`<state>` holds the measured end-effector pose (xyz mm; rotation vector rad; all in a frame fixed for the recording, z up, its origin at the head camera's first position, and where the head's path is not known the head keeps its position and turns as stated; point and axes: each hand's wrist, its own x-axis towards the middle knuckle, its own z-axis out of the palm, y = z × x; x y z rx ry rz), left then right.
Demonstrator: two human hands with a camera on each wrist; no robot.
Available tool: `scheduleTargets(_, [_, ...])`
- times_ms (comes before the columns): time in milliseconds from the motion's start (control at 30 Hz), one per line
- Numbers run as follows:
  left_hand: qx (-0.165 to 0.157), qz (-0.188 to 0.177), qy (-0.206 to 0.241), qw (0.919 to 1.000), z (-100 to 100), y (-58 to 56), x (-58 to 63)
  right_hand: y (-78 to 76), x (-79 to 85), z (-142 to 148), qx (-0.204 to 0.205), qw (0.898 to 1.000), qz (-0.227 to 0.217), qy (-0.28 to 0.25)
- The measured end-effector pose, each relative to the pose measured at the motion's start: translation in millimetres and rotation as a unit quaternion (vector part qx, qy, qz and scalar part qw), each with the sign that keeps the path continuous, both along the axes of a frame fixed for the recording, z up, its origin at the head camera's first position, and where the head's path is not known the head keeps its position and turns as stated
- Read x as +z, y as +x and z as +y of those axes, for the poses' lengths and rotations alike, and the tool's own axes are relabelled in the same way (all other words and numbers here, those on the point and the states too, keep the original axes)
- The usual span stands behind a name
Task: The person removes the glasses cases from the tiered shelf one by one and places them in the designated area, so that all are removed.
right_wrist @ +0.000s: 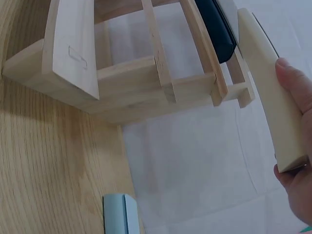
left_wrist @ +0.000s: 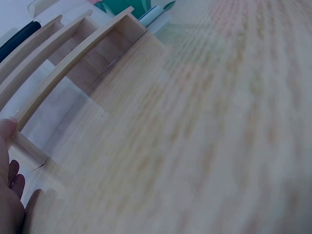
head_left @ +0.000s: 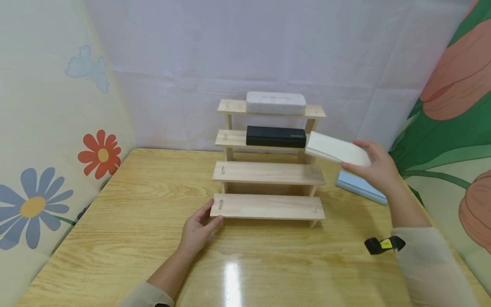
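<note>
A four-tier wooden display stand (head_left: 268, 207) stands on the table. My left hand (head_left: 196, 230) grips the left end of its lowest shelf, thumb at the front edge and fingers behind; in the left wrist view the thumb (left_wrist: 7, 127) shows against the shelf end. My right hand (head_left: 377, 166) holds a cream-white glasses case (head_left: 335, 148) by its right end, tilted, at the right of the second tier from the top. The case's far end overlaps the end of a black glasses case (head_left: 276, 136) lying on that tier. A white case (head_left: 276, 103) sits on the top tier.
A light blue glasses case (head_left: 361, 187) lies on the wooden table (head_left: 134, 238), right of the stand and beneath my right forearm. White cloth (head_left: 199, 51) hangs behind, and flower-printed panels (head_left: 42, 128) flank both sides. A black strap (head_left: 385, 245) is at my right cuff.
</note>
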<state>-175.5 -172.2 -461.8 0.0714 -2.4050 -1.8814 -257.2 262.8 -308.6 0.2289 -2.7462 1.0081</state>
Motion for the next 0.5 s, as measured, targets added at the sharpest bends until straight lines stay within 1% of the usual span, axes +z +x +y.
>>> scheduleTargets(133, [-0.003,0.001,0.006,1.0000,-1,-0.4,-1.4,3.0,0.4,8,-0.012,1.000,-0.002,0.004])
scheduleTargets(500, [0.000,0.001,0.000,1.0000,-1,-1.0,-1.4,6.0,-5.2,28,-0.033,0.999,-0.002,-0.006])
